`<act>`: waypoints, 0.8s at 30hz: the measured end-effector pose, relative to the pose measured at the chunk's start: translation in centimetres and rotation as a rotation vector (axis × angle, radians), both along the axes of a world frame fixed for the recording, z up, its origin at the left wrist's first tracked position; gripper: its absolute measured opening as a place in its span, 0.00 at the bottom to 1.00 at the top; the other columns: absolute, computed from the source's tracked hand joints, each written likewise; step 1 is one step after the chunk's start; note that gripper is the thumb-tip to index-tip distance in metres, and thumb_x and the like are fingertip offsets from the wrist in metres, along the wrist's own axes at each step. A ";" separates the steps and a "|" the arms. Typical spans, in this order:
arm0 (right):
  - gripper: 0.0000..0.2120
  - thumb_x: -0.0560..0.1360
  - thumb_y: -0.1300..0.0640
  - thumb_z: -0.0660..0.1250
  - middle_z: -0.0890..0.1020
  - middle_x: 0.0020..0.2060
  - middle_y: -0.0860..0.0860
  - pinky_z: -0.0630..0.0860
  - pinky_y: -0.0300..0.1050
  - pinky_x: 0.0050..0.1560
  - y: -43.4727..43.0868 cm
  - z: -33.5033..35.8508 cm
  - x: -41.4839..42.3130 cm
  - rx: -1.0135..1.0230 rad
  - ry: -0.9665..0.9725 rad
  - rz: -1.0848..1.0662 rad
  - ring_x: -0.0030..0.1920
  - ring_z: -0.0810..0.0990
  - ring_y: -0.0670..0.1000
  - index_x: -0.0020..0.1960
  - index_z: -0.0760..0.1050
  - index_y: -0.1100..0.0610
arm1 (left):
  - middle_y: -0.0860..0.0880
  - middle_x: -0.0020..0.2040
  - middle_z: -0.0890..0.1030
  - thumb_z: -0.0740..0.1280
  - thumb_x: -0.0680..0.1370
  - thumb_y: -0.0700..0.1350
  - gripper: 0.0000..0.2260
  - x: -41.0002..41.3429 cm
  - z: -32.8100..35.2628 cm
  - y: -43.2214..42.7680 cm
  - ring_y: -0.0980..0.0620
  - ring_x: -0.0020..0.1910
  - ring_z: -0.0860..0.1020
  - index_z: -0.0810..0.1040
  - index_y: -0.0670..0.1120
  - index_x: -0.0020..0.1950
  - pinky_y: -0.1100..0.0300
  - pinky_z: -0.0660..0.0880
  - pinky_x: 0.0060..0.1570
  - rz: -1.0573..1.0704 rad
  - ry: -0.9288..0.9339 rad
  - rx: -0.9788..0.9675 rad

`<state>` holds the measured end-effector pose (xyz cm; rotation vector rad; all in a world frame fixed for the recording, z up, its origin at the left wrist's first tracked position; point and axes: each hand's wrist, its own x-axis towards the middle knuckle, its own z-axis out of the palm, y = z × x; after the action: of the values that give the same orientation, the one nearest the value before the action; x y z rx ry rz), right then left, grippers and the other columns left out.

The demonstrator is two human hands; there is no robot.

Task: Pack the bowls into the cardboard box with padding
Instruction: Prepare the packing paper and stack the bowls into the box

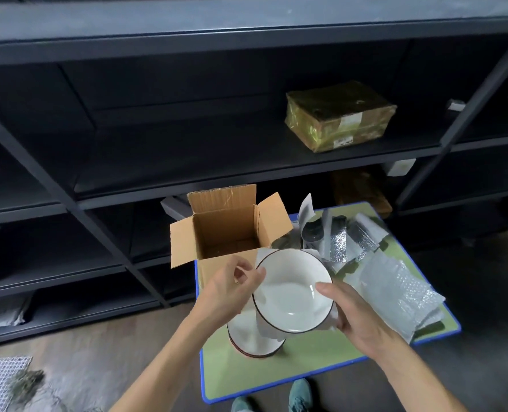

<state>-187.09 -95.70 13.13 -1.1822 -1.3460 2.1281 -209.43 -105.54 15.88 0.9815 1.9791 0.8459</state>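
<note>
Step in hand: wrapping. The white bowl (291, 292) is held above the stacked bowls (247, 337), with a foam sheet (265, 253) beneath it. The left hand (235, 283) fingers pinch its rim and the right hand (363, 319) grips the opposite rim. The next move calls for closing the sheet, then lowering the bowl into the open cardboard box (226, 230) just behind. Bubble wrap (401, 292) clutters the tabletop (276, 370).

This looks like a storeroom or warehouse packing area. Tall dark metal shelving (247, 176) fills the view, holding a tape-wrapped parcel (340, 115) with a printed label and grey soft bags (6, 312) lower down. A low table (306, 359) carries an open cardboard box (226, 230) and bubble-wrap sheets (401, 289).
</note>
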 end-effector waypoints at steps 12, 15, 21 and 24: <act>0.20 0.73 0.50 0.69 0.82 0.57 0.63 0.80 0.51 0.44 -0.9 0.4 -3.4 -0.050 -0.046 0.044 0.51 0.84 0.62 0.60 0.80 0.60 | 0.58 0.53 0.83 0.58 0.81 0.65 0.14 -1.0 0.1 -2.4 0.56 0.53 0.81 0.77 0.63 0.60 0.52 0.83 0.50 -0.078 -0.274 0.100; 0.13 0.79 0.52 0.66 0.85 0.50 0.56 0.78 0.48 0.41 -1.3 1.1 -4.3 -0.008 -0.122 0.057 0.45 0.85 0.54 0.59 0.81 0.58 | 0.57 0.50 0.82 0.57 0.84 0.56 0.10 -0.9 -0.2 -3.0 0.57 0.49 0.82 0.77 0.62 0.57 0.60 0.82 0.43 -0.020 -0.237 0.120; 0.12 0.81 0.52 0.66 0.86 0.52 0.51 0.82 0.50 0.52 -1.6 3.1 -5.6 0.063 -0.161 0.162 0.51 0.85 0.51 0.60 0.80 0.56 | 0.51 0.46 0.82 0.57 0.80 0.58 0.12 -2.3 -1.2 -3.1 0.50 0.45 0.83 0.78 0.58 0.48 0.46 0.82 0.50 0.147 -0.194 0.082; 0.11 0.81 0.55 0.65 0.85 0.55 0.54 0.81 0.50 0.56 -1.0 3.8 -6.4 0.124 -0.179 0.222 0.54 0.85 0.54 0.61 0.79 0.57 | 0.48 0.43 0.81 0.56 0.80 0.58 0.14 -3.1 -1.0 -2.7 0.49 0.43 0.82 0.77 0.54 0.44 0.44 0.82 0.50 0.188 -0.165 0.093</act>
<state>-193.47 -96.65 16.94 -1.2477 -1.7347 2.0872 -212.52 -108.24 14.90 0.7584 1.9242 1.0954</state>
